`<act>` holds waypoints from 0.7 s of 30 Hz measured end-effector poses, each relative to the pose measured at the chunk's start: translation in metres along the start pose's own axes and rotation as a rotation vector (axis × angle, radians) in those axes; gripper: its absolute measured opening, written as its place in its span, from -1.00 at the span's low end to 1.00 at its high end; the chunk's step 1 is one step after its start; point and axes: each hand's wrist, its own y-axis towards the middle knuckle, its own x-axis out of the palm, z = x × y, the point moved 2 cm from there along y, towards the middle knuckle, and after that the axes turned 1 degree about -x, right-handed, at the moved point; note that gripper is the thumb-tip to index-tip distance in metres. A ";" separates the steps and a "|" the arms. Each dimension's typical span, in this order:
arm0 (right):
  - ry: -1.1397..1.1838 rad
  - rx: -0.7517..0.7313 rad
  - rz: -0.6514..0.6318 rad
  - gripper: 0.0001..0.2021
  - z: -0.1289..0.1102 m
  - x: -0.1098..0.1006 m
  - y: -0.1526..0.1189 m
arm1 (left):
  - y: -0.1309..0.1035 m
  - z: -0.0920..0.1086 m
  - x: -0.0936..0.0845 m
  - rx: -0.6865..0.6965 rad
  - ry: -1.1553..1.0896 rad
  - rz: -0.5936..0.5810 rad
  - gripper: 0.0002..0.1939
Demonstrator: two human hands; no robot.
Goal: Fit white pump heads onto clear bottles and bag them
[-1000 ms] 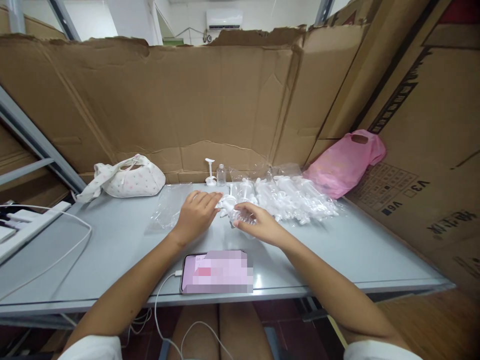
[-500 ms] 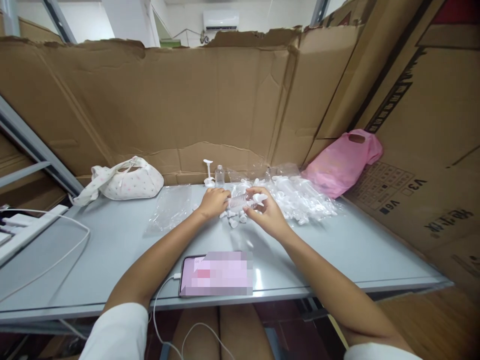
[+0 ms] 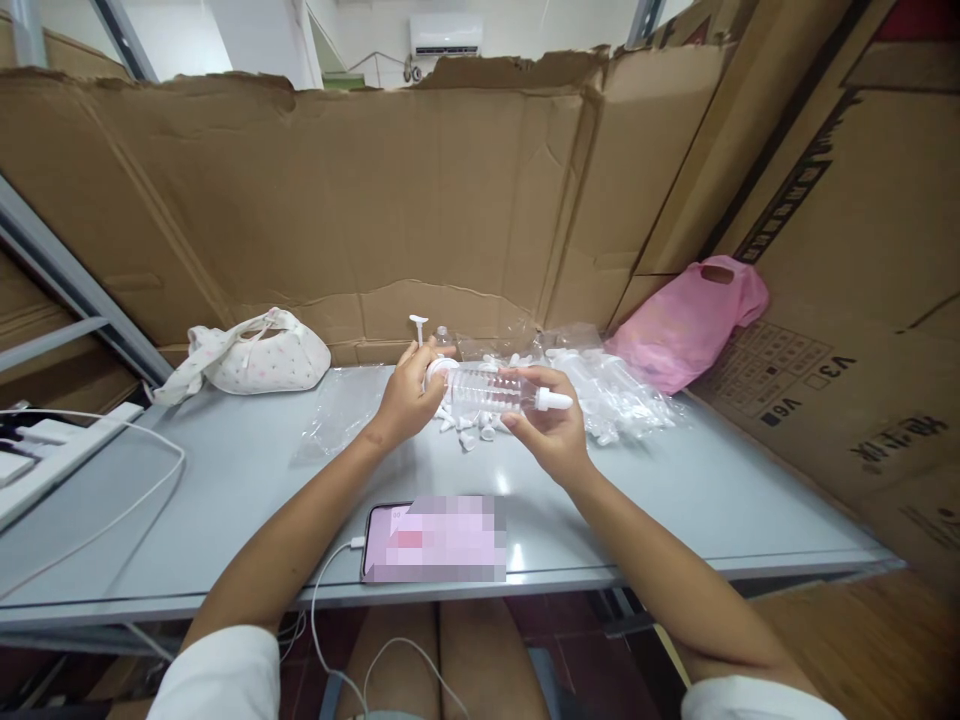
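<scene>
The phone (image 3: 439, 538) screen is blurred over, nothing readable there. The left hand (image 3: 405, 395) covers one end of the clear bottle (image 3: 491, 388) (cap or bare neck, can't tell). The heap of plastic parts (image 3: 600, 390) is too tangled to count. The white box (image 3: 45, 455) runs off the left edge.

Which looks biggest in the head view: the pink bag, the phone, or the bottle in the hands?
1. Pink bag, though it lies farther back.
2. Phone, nearest the camera, so unsure against the bag.
3. Bottle, thinnest, held in both hands.
</scene>
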 end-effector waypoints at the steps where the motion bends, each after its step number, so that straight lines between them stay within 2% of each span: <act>1: 0.024 0.001 0.000 -0.54 -0.002 0.000 0.000 | -0.003 0.003 -0.003 0.003 -0.028 0.004 -0.82; 4: 0.071 0.020 -0.012 -0.51 -0.006 -0.001 0.001 | -0.012 0.011 -0.009 -0.020 -0.046 0.048 -0.70; 8: 0.044 0.068 -0.039 -0.47 -0.005 -0.001 0.002 | -0.020 0.023 -0.016 -0.072 0.098 0.072 -0.51; 11: 0.035 0.061 -0.054 -0.48 -0.004 -0.003 0.003 | -0.020 0.032 -0.020 -0.056 0.152 -0.014 -0.45; 14: 0.062 0.059 -0.073 -0.50 -0.002 -0.003 0.005 | -0.020 0.038 -0.024 0.000 0.145 -0.110 -0.54; 18: 0.061 0.118 -0.080 -0.47 0.001 -0.004 0.007 | -0.024 0.039 -0.032 0.059 0.103 -0.209 -0.50; 21: 0.092 0.129 -0.141 -0.46 0.002 -0.004 0.008 | -0.028 0.037 -0.035 0.082 0.095 -0.246 -0.52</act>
